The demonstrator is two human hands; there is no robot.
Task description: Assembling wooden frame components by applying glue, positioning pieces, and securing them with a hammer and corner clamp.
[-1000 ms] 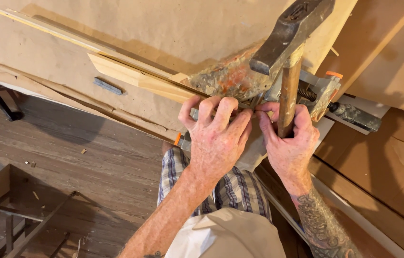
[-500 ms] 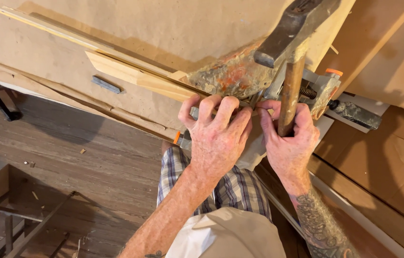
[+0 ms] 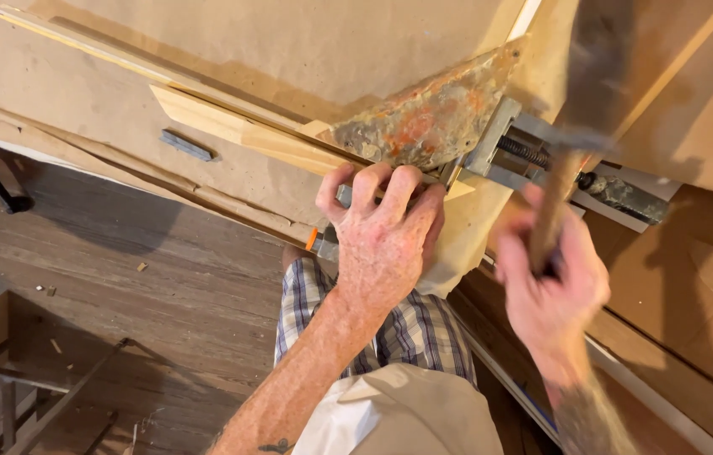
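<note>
My left hand point(image 3: 383, 229) presses down on light wooden strips point(image 3: 238, 128) at the edge of a paper-covered workbench point(image 3: 306, 50), its fingers curled over the wood beside a metal clamp point(image 3: 508, 147). A rust-stained triangular corner piece point(image 3: 424, 118) lies just beyond the fingers. My right hand point(image 3: 552, 282) is blurred with motion and grips the wooden handle of a hammer point(image 3: 560, 190). The hammer's dark head point(image 3: 597, 76) is raised and smeared above the clamp.
A small dark grey block point(image 3: 186, 145) lies on the paper to the left. A dark wooden floor point(image 3: 146, 278) with scattered chips is below, with a wooden frame point(image 3: 28, 396) at lower left. More paper-covered boards point(image 3: 694, 244) stand at right.
The right hand has swung out to the right with the hammer, away from the left hand. The hammer head has lifted off the rusty corner piece, baring it and the clamp.
</note>
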